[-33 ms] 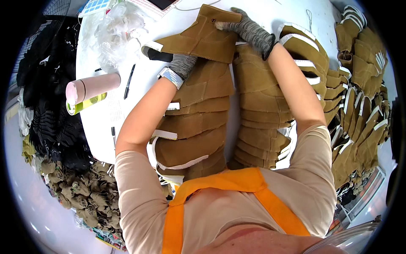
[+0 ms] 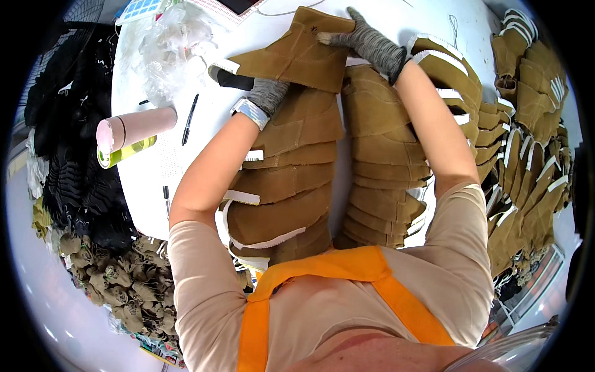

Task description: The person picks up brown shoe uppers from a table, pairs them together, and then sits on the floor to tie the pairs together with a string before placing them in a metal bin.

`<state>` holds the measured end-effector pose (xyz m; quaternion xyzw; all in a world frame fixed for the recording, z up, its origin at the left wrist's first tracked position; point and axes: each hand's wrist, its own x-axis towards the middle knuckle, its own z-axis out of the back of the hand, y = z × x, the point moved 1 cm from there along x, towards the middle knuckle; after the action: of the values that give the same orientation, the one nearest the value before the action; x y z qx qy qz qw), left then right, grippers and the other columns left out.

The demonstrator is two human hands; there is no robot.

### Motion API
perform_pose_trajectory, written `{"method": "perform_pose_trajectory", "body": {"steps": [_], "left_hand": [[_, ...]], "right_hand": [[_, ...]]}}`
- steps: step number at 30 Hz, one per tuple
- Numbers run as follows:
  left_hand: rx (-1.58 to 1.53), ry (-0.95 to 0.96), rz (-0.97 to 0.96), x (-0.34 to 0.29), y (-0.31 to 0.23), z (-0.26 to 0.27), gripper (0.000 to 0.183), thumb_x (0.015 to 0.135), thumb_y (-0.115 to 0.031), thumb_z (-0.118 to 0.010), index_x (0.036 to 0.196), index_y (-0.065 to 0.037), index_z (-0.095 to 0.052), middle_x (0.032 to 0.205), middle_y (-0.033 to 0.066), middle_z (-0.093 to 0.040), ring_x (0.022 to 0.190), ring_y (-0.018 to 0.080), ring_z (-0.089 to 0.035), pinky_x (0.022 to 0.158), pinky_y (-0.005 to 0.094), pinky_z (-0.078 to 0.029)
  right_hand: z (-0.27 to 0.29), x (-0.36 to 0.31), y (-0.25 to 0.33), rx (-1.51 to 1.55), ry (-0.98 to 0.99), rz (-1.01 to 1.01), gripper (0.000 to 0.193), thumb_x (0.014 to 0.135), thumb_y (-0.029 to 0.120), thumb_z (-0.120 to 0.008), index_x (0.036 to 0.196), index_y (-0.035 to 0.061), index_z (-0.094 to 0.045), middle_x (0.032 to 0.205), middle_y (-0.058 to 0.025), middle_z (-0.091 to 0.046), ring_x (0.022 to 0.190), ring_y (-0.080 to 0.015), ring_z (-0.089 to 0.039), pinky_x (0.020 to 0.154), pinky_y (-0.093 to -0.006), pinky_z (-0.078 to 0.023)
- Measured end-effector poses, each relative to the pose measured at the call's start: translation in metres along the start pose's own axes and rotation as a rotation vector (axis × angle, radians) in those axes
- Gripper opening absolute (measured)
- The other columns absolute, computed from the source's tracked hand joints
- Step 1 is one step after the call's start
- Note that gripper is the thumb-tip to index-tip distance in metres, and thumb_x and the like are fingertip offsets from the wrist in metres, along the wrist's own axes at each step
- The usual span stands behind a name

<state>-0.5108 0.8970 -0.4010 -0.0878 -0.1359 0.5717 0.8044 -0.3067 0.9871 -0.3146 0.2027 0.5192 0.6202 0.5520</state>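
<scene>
At the far end of the left stack [image 2: 291, 127] is a brown upper [image 2: 300, 56], bearing a dark mark [image 2: 314, 29] too small to read. Beside that end, the gloved left grip [image 2: 268, 97] has its fingers hidden under the upper; how far they close I cannot tell. Beyond the stack's right side, the gloved right grip [image 2: 375, 48] is spread wide, thumb over the upper. Left of the stack, fine illegible print [image 2: 168, 160] shows on the surface [image 2: 145, 204] near a pen [image 2: 189, 119] and pink flask [image 2: 149, 124].

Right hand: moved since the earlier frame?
Yes, slightly: the right hand has shifted rightward, away from the black pen on the table.
</scene>
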Motion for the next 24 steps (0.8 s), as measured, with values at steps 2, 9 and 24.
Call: {"method": "perform_pose_trajectory", "body": {"steps": [2, 9, 24], "left_hand": [[0.048, -0.040, -0.076, 0.001, 0.007, -0.008, 0.042, 0.095, -0.027, -0.041, 0.132, -0.007, -0.047, 0.135, 0.0159, -0.046, 0.124, 0.0322, -0.043, 0.105, 0.0412, -0.033], [0.238, 0.174, -0.064, 0.007, -0.001, -0.008, 0.044, 0.096, -0.027, -0.039, 0.135, -0.009, -0.045, 0.136, 0.0133, -0.046, 0.126, 0.0316, -0.043, 0.104, 0.0462, -0.033], [-0.045, 0.312, 0.099, -0.005, -0.024, -0.002, 0.052, 0.095, -0.038, -0.044, 0.141, -0.013, -0.036, 0.146, 0.0103, -0.034, 0.132, 0.0278, -0.034, 0.109, 0.0401, -0.027]], "right_hand": [[0.011, 0.000, 0.013, -0.110, 0.127, 0.181, 0.044, 0.084, 0.030, -0.069, 0.116, 0.0031, -0.058, 0.105, -0.0095, -0.065, 0.097, -0.0195, -0.061, 0.087, -0.0315, -0.048], [0.069, 0.070, -0.007, -0.173, 0.406, -0.003, 0.026, 0.096, 0.027, -0.051, 0.094, 0.0080, -0.068, 0.085, -0.0046, -0.063, 0.080, -0.0130, -0.055, 0.077, -0.0320, -0.047], [0.041, 0.092, -0.018, -0.413, 0.725, 0.301, 0.040, 0.085, 0.013, -0.062, 0.123, 0.0046, -0.056, 0.116, -0.0125, -0.063, 0.098, -0.0212, -0.061, 0.084, -0.0312, -0.048]]}}
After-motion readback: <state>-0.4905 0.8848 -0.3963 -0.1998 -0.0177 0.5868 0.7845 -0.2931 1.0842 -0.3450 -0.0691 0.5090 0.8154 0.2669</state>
